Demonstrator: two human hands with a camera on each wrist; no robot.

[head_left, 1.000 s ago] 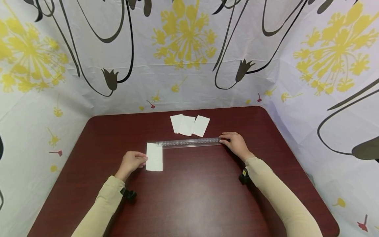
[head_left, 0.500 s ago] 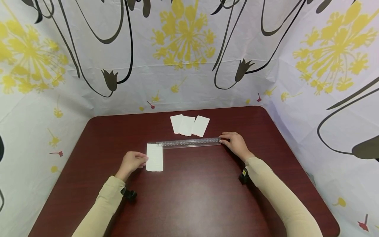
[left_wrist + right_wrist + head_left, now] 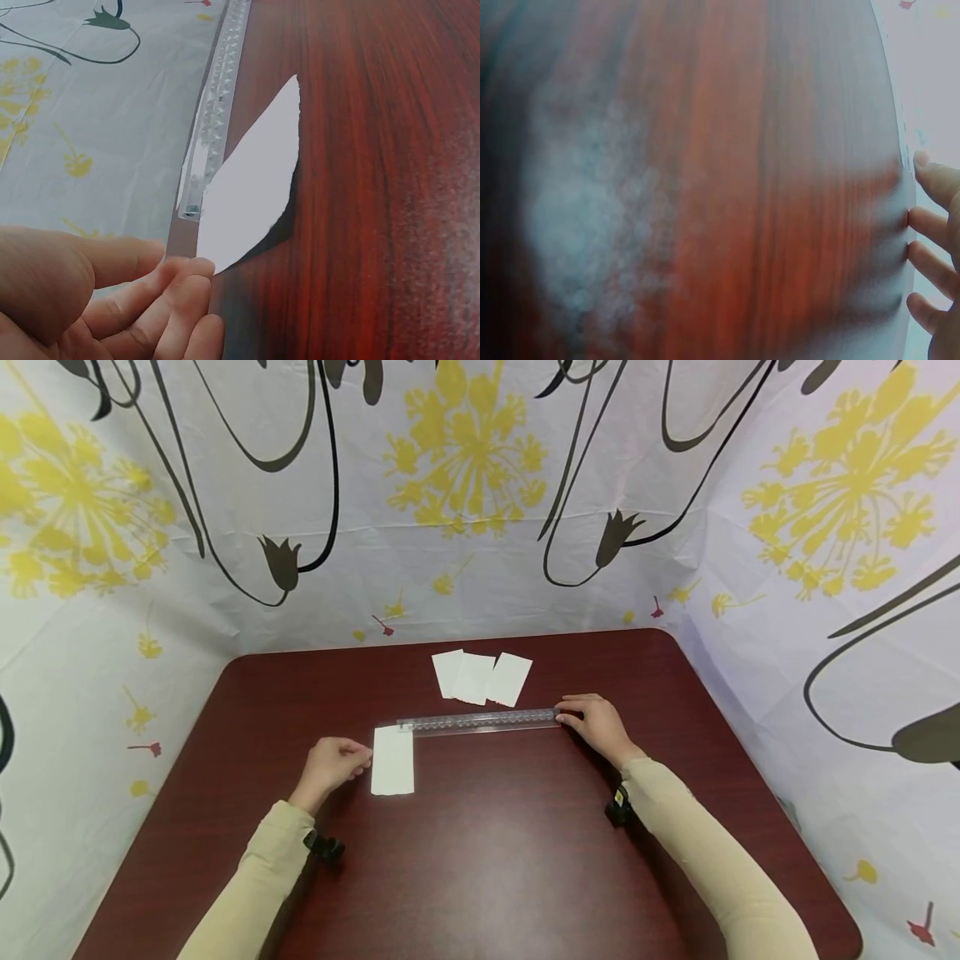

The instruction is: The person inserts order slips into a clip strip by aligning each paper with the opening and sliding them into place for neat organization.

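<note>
A clear plastic ruler (image 3: 483, 722) lies across the table in the head view, its left end over the top right corner of a white paper slip (image 3: 393, 762). My right hand (image 3: 598, 724) grips the ruler's right end between thumb and fingers. Beside the slip's left edge is my left hand (image 3: 332, 768), fingers loosely bent and holding nothing. In the left wrist view, the left thumb stands apart from the fingers (image 3: 196, 289), whose tips are close to the slip's near corner (image 3: 251, 172); whether they touch cannot be told. The right wrist view barely shows the ruler.
Three white paper slips (image 3: 474, 678) lie overlapping beyond the ruler, near the back edge. The dark red-brown table (image 3: 480, 860) has rounded corners. A flower-patterned white cloth (image 3: 480, 577) hangs behind it and along the sides.
My left hand has let go of the white slip and moved slightly left and up from its edge. The slip has shifted very little. The right hand and ruler have not visibly moved.
</note>
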